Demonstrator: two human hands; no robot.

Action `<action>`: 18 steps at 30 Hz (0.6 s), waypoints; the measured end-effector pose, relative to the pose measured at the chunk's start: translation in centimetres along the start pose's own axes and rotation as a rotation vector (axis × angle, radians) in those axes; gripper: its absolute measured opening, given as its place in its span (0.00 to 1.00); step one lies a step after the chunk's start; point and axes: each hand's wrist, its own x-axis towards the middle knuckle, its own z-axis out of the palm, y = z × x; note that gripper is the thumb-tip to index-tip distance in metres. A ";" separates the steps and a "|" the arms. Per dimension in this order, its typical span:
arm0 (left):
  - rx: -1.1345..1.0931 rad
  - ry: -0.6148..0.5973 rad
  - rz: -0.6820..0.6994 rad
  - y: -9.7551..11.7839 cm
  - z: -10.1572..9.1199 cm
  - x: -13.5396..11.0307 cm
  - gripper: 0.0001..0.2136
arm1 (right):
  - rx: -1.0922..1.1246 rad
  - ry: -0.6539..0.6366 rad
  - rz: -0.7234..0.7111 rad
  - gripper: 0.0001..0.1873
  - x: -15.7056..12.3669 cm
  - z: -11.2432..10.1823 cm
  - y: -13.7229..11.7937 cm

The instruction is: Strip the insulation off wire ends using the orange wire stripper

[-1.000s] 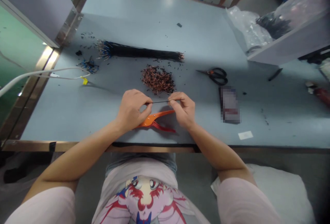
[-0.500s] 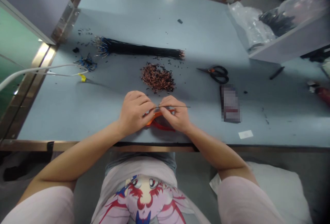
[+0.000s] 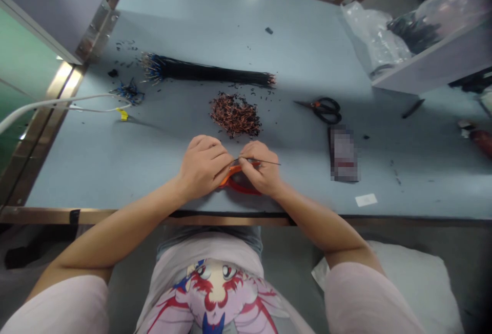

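The fingers [image 3: 249, 160] of both hands are curling closed, with the thumbs pressing against the fingertips and clamping a thin black wire [image 3: 269, 162] between them. The left hand [image 3: 202, 167] is pinching the wire's left end, while the right hand [image 3: 261, 169] is gripping it further along, with the tip sticking out past the right fingers. Both hands are hovering over an orange-and-red plastic-handled hand tool [image 3: 240, 171], which is lying on the pale blue work table [image 3: 192, 11] and partly hidden beneath them. Ahead of the hands, a heap of short copper-coloured wire pieces [image 3: 235, 115] is sitting on the table, and a long bundle of black wires with blue-tipped ends [image 3: 207, 71] is lying beyond it. To the right, a pair of black-handled steel scissors [image 3: 326, 110] is lying flat.
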 end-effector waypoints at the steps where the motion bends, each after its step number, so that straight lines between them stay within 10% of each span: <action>1: 0.013 0.011 -0.015 0.0 0.0 0.0 0.08 | -0.002 -0.004 -0.013 0.08 0.0 0.0 0.0; 11: 0.011 0.007 -0.109 0.4 0.4 0.0 0.08 | 0.012 0.019 -0.002 0.07 0.1 0.0 0.3; 18: -0.027 0.245 -0.358 -4.1 -0.8 0.4 0.05 | -0.266 -0.249 0.008 0.08 0.8 -1.0 0.9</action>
